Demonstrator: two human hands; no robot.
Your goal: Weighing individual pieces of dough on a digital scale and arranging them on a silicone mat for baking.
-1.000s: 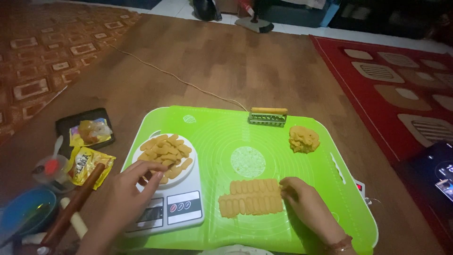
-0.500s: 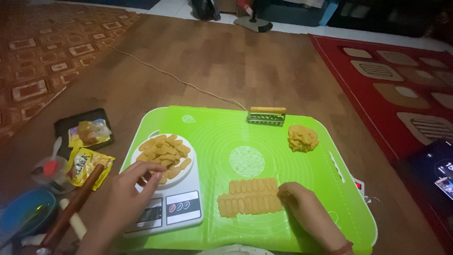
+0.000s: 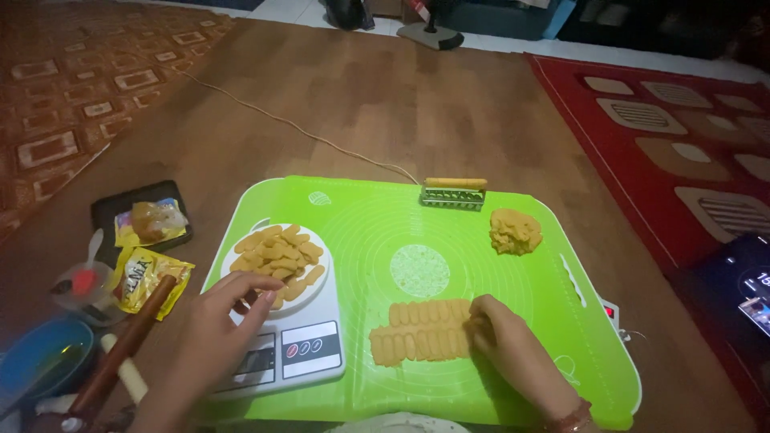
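Note:
A green silicone mat (image 3: 361, 216) lies on the wooden floor. On its left stands a white kitchen scale (image 3: 309, 353) carrying a white plate (image 3: 315, 295) piled with small yellow dough sticks (image 3: 277, 255). My left hand (image 3: 216, 321) rests at the plate's near edge, fingertips on the sticks. A ribbed slab of yellow dough (image 3: 421, 330), cut into strips, lies near the mat's front. My right hand (image 3: 513, 349) presses its fingertips on the slab's right end. A dough lump (image 3: 515, 231) sits at the mat's right, a ridged metal cutter (image 3: 454, 194) at the back edge.
Left of the mat are a wooden rolling pin (image 3: 128, 341), a yellow packet (image 3: 143, 273), a black tray (image 3: 108, 212) with a packet, a blue bowl (image 3: 40, 357) and a small cup (image 3: 80, 285). A cable (image 3: 281, 124) crosses the floor. A red rug (image 3: 682, 136) lies right.
My right hand slid slightly left onto the slab's right end. My left hand stays at the plate, its fingers shifting little.

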